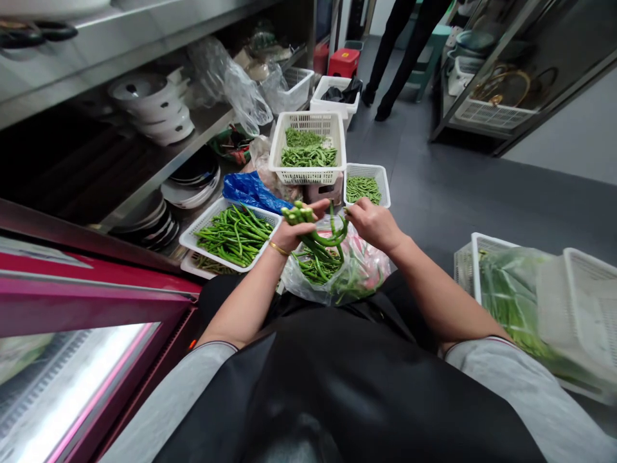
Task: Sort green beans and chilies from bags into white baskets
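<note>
My left hand [301, 228] is wrapped round a bunch of long, thin green pods [315, 239], with pale blunt ends at the thumb side. Beans or peppers, I cannot tell which. Some pods curve over toward my right hand [373, 222], whose thumb and finger pinch a small green end. Below both hands lies an open clear plastic bag [337, 286] holding more of these pods [315, 265]. Beside my left wrist, a white basket [193, 238] is filled with long glossy green pods [234, 235]. The fingertips of my right hand are partly hidden.
Ahead stand a white basket [308, 172] of cut green pieces and a smaller basket [383, 186] of short green pods. A blue plastic bag [253, 190] lies left. Shelves with stacked bowls [154, 106] flank me; bagged greens [515, 296] sit right. A person's legs [402, 51] show at the back.
</note>
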A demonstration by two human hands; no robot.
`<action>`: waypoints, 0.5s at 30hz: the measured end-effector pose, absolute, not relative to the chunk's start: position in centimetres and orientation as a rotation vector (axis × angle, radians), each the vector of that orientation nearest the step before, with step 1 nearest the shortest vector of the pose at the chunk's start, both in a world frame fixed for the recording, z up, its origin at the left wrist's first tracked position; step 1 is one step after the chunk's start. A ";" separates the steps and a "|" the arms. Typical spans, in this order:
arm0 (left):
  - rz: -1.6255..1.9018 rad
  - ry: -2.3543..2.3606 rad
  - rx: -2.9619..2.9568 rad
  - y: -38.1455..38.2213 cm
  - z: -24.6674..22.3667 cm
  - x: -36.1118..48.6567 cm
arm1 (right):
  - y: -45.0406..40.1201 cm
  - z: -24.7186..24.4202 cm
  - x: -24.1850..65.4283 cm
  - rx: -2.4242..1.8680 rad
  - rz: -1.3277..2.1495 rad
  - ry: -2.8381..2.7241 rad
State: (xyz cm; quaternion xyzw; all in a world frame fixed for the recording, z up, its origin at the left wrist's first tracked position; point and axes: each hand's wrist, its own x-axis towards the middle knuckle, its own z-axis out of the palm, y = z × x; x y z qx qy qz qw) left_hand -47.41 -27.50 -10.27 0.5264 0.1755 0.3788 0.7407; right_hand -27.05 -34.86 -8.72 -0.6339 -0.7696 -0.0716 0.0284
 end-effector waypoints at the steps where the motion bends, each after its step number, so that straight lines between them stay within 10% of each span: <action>1: 0.916 0.355 1.088 -27.2 -9.5 -48.2 | -34.7 -8.9 -27.0 -2.002 -0.143 -2.458; 15: 0.652 0.534 1.062 -29.2 -10.6 -49.8 | -32.4 -7.2 -28.9 -1.420 0.902 -1.829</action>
